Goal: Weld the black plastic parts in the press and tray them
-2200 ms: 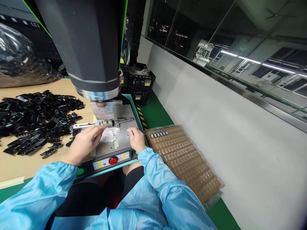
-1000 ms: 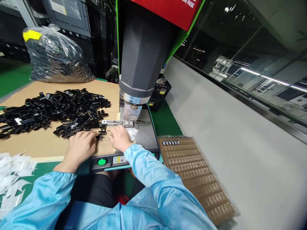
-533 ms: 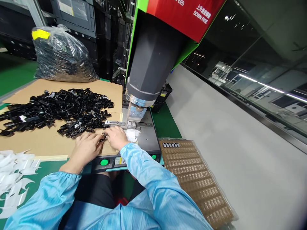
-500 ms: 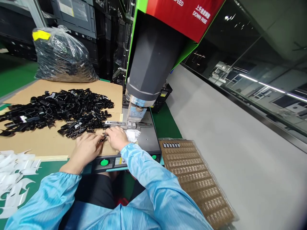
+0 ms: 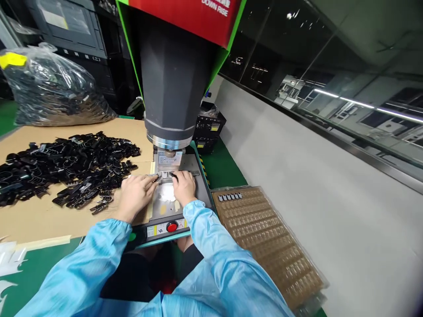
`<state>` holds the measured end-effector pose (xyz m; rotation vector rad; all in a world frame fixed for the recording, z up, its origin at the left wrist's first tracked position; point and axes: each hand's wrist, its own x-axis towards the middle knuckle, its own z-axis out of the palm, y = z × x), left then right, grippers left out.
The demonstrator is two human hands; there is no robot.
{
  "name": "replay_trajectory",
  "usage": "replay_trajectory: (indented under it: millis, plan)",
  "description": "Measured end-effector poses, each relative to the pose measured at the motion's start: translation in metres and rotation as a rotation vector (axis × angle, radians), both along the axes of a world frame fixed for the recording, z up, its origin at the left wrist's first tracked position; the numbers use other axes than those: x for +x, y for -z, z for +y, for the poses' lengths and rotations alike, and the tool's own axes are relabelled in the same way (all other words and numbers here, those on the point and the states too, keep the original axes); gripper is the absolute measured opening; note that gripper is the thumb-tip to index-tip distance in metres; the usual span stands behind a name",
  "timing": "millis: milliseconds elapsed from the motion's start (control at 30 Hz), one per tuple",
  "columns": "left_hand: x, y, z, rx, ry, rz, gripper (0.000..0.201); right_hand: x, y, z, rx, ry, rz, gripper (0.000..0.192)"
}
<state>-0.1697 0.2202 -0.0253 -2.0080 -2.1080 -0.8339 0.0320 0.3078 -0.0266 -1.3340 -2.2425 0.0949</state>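
Red panel [image 5: 198, 15] at the top middle of the frame has white writing, only "DOWN RISE" is readable, the rest is cut off. Below it hangs the big grey press head [image 5: 172, 88].

Containers: upper left there's a clear plastic bag [image 5: 49, 94] stuffed with black parts, with a yellow tag at its top. Lower right, a brown blister tray [image 5: 267, 246] with rows of small pockets; a short row of little grey pieces [image 5: 229, 197] sits along its top edge, the other pockets look bare as far as I can tell.

Hands: both are at the metal fixture [image 5: 168, 175] right under the press head, centre of the frame. Left hand [image 5: 137, 196] has fingers curled, tips pinched onto a small black part [image 5: 155, 177] at the fixture. Right hand [image 5: 183, 187] is curled too, fingertips on a small dark piece there; can't tell how firmly it's gripped.

A white cloth [image 5: 167, 193] lies between the hands on the machine plate [image 5: 201, 193]. Loose black clips [image 5: 66, 165] are piled on cardboard on the table at left. Red button [image 5: 172, 227] sits on the front strip.
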Motion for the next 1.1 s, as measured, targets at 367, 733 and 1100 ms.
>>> replay_trajectory:
  millis: [367, 733, 1100]
  plan:
    - [0.031, -0.004, 0.038, -0.144, 0.007, 0.210, 0.050, -0.010, -0.003, 0.004, -0.012, -0.086, -0.174, 0.026]
    - [-0.018, 0.006, -0.011, -0.193, 0.129, 0.054, 0.077, 0.083, 0.000, -0.023, -0.058, -0.193, 0.115, 0.052]
    - [-0.059, 0.075, -0.116, -0.293, 0.260, 0.131, 0.083, 0.201, 0.022, -0.060, -0.202, -0.245, -0.169, 0.089]
